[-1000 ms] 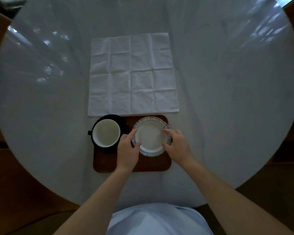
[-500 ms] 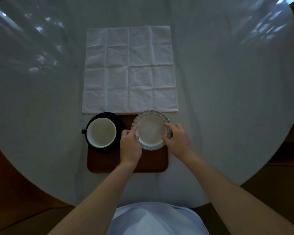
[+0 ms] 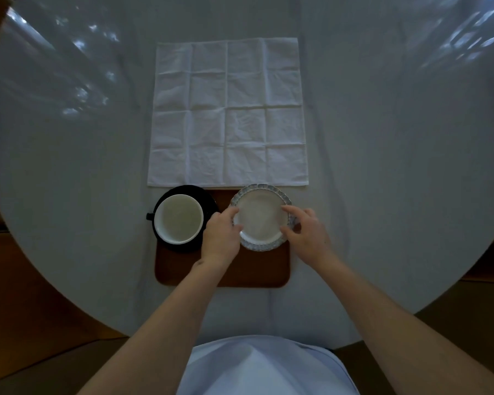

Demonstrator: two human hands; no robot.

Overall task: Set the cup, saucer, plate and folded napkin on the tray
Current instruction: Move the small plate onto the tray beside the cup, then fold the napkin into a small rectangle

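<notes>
Left hand [image 3: 221,238] and right hand [image 3: 307,233] pinch the plate [image 3: 261,218] at opposite rims over the tray [image 3: 240,273]; likely stiff, breakable, glaze-slick; best held under its fluted edge.

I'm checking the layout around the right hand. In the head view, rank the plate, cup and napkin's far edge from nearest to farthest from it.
From the right hand:
1. Plate, touching its fingers.
2. Cup, left, on the black saucer.
3. Napkin far edge, up the table.
</notes>
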